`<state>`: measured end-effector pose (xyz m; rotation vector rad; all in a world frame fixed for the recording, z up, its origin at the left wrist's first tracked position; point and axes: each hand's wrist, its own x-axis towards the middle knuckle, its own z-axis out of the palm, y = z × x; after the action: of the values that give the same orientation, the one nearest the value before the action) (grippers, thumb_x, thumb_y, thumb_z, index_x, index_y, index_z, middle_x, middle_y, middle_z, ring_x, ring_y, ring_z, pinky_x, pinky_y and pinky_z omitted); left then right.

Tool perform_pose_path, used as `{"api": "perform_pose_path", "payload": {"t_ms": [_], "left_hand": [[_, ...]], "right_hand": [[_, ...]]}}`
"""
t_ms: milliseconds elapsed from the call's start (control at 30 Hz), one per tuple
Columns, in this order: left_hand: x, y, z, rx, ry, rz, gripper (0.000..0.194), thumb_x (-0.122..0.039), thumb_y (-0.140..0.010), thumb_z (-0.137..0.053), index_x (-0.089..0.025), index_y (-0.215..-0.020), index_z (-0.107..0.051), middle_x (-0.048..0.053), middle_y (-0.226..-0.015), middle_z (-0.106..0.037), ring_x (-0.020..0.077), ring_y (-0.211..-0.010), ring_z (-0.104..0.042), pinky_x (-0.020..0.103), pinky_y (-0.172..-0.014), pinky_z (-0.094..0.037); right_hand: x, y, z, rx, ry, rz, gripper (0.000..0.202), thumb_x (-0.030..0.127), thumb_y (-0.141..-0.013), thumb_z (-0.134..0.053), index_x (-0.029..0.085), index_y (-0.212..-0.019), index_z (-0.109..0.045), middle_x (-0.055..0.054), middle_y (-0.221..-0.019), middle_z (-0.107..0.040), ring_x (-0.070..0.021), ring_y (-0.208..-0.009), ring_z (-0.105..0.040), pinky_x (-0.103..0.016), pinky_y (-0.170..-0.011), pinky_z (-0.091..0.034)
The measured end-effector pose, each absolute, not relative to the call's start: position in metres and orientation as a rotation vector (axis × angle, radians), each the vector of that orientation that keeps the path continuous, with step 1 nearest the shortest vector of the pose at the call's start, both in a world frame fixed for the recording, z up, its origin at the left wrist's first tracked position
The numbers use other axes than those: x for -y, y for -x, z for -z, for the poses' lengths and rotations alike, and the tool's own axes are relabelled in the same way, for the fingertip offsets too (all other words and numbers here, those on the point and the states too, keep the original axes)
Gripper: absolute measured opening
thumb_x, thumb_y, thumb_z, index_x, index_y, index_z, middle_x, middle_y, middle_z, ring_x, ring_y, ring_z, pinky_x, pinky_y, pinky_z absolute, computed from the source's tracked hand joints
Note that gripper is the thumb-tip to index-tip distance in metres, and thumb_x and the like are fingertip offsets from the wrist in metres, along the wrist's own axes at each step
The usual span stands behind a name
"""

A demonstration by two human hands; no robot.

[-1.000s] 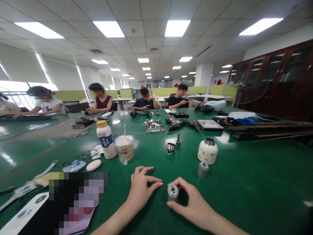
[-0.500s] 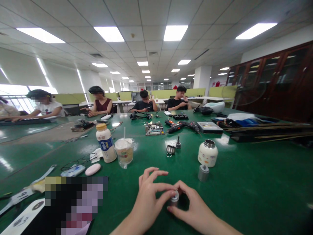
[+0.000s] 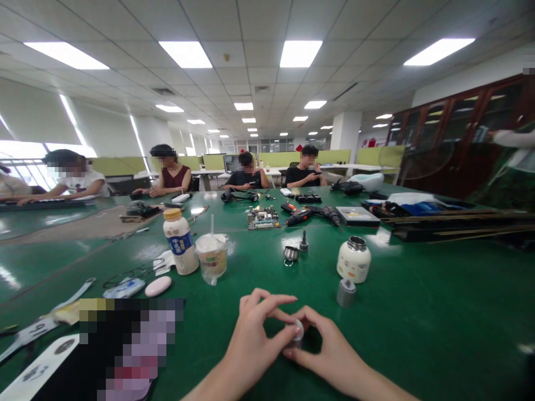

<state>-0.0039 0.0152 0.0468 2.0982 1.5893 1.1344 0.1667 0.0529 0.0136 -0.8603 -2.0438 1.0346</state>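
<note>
A small silver metal cylinder [image 3: 296,342] stands at the front middle of the green table, partly hidden by fingers. My left hand [image 3: 254,337] pinches its top rim between thumb and index finger, other fingers raised and spread. From the other side my right hand [image 3: 336,348] curls thumb and fingers around its body. Beyond my right hand is a grey metal cylinder [image 3: 346,295] with a small knob on top. Behind that stands a cream flask [image 3: 354,263] with an uncovered steel mouth. A steel cup-like lid with a ring [image 3: 291,254] lies near a dark stepped metal part [image 3: 304,243].
To the left stand a milk bottle [image 3: 180,245] and a lidded cup with a straw [image 3: 211,259], near a pink oval case [image 3: 158,286]. A circuit board [image 3: 263,218] and power drills [image 3: 298,216] lie farther back. Several people sit across the table.
The fingers of my left hand have shifted slightly over the cylinder's top; my right hand keeps its grip. A person has come into view at the right edge.
</note>
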Motion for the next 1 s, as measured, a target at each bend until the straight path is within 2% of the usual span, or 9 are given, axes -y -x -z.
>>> {"api": "perform_pose_path", "payload": {"t_ms": [133,300,367,433,533,700,867,1000], "left_hand": [[-0.015,0.002,-0.051,-1.567,-2.037,-1.195,0.035,-0.02,-0.075,-0.074,-0.028,-0.107,-0.062,-0.002,-0.08,-0.077,0.0261,-0.093,-0.061,0.04,-0.085,-0.039],[-0.026,0.019,-0.055,-1.607,-1.921,-1.371,0.027,-0.026,-0.077,-0.073,-0.024,-0.099,-0.058,0.0,-0.083,-0.077,0.0245,-0.094,-0.065,0.038,-0.088,-0.039],[-0.034,0.029,-0.047,-1.658,-1.953,-1.318,0.025,-0.026,-0.076,-0.073,-0.024,-0.096,-0.058,0.0,-0.083,-0.077,0.0244,-0.091,-0.066,0.039,-0.088,-0.039],[-0.04,0.036,-0.037,-1.661,-1.964,-1.194,0.027,-0.024,-0.075,-0.073,-0.024,-0.097,-0.057,-0.002,-0.078,-0.077,0.0242,-0.089,-0.067,0.04,-0.089,-0.039],[-0.042,0.041,-0.024,-1.636,-2.019,-1.06,0.028,-0.023,-0.076,-0.072,-0.025,-0.1,-0.057,-0.002,-0.08,-0.078,0.0251,-0.096,-0.064,0.041,-0.089,-0.037],[-0.04,0.039,-0.019,-1.672,-2.099,-1.073,0.044,-0.032,-0.071,-0.078,-0.027,-0.11,-0.058,0.0,-0.088,-0.078,0.0272,-0.1,-0.059,0.043,-0.088,-0.036],[-0.042,0.036,-0.025,-1.659,-2.022,-1.188,0.03,-0.028,-0.076,-0.073,-0.026,-0.103,-0.06,-0.001,-0.082,-0.077,0.0261,-0.096,-0.063,0.044,-0.09,-0.037],[-0.035,0.025,-0.041,-1.514,-1.918,-1.352,0.029,-0.025,-0.077,-0.074,-0.024,-0.103,-0.06,-0.001,-0.085,-0.077,0.0229,-0.093,-0.066,0.038,-0.09,-0.04]], "right_hand": [[-0.052,-0.167,-0.014,2.062,0.875,-1.031,0.024,0.022,-0.071,-0.074,0.02,-0.091,-0.06,0.001,-0.087,-0.067,-0.0189,-0.082,-0.061,-0.028,-0.075,-0.044],[-0.053,-0.167,-0.015,2.07,0.89,-1.033,0.026,0.022,-0.071,-0.075,0.021,-0.093,-0.061,0.001,-0.087,-0.067,-0.019,-0.083,-0.061,-0.028,-0.076,-0.045],[-0.054,-0.167,-0.016,2.075,0.884,-1.042,0.028,0.021,-0.071,-0.075,0.021,-0.096,-0.062,0.001,-0.089,-0.067,-0.0191,-0.084,-0.061,-0.028,-0.077,-0.045],[-0.054,-0.167,-0.016,2.08,0.891,-1.044,0.028,0.022,-0.071,-0.075,0.021,-0.096,-0.062,0.0,-0.09,-0.067,-0.0193,-0.085,-0.062,-0.028,-0.078,-0.045],[-0.054,-0.168,-0.017,2.085,0.902,-1.033,0.026,0.023,-0.071,-0.075,0.021,-0.094,-0.062,0.0,-0.09,-0.068,-0.0196,-0.085,-0.062,-0.028,-0.078,-0.045],[-0.054,-0.168,-0.016,2.076,0.89,-1.038,0.029,0.025,-0.071,-0.076,0.021,-0.096,-0.062,0.0,-0.091,-0.068,-0.0197,-0.085,-0.062,-0.029,-0.078,-0.046],[-0.055,-0.168,-0.015,2.051,0.878,-1.066,0.033,0.028,-0.071,-0.078,0.021,-0.1,-0.065,-0.001,-0.093,-0.069,-0.021,-0.087,-0.063,-0.03,-0.08,-0.047],[-0.057,-0.168,-0.012,2.053,0.858,-1.035,0.035,0.029,-0.07,-0.079,0.022,-0.102,-0.066,-0.001,-0.094,-0.07,-0.0212,-0.088,-0.062,-0.031,-0.08,-0.047]]}}
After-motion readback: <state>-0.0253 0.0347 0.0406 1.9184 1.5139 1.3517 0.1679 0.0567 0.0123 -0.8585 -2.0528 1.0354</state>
